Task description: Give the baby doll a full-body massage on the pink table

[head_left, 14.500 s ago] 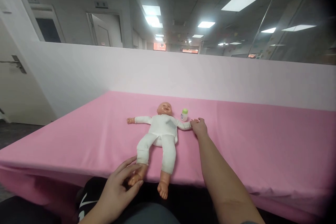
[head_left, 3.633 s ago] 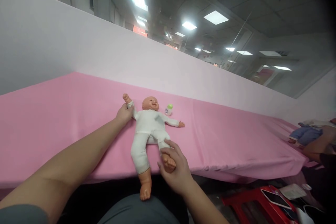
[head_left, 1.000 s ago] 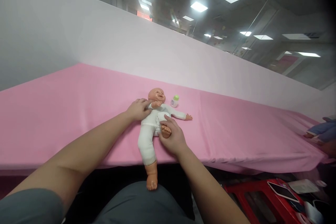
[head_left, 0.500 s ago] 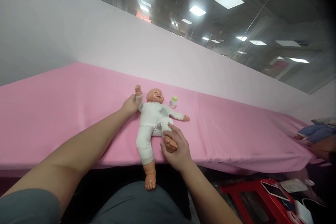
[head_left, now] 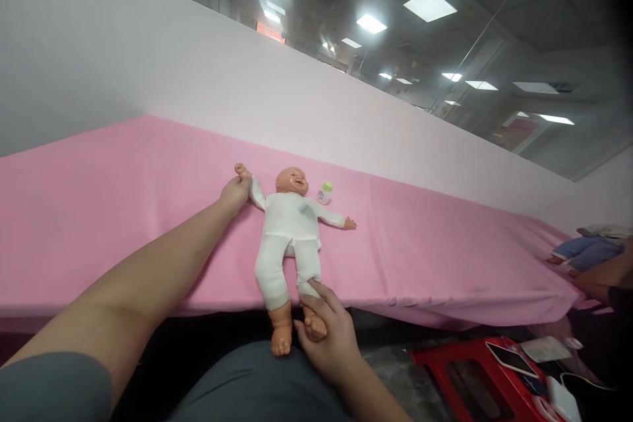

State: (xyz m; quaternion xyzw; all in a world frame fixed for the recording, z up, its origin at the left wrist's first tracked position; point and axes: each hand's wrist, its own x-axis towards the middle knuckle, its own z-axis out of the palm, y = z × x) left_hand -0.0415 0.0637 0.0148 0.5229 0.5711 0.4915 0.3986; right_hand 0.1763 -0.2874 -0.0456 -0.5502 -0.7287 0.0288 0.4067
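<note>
Stretched out since earlier: white-cloth-bodied, plastic-headed baby doll (head_left: 291, 217); my left grip (head_left: 234, 195) clamped on its ten-o'clock wrist, my right grip (head_left: 332, 333) around its five-o'clock ankle.

A white-clad doll (head_left: 291, 219) lies face-up on pink cloth (head_left: 440, 244).

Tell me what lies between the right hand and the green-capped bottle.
In the head view, pink cloth and the doll's white-sleeved arm lie between the right hand and the bottle.
</note>
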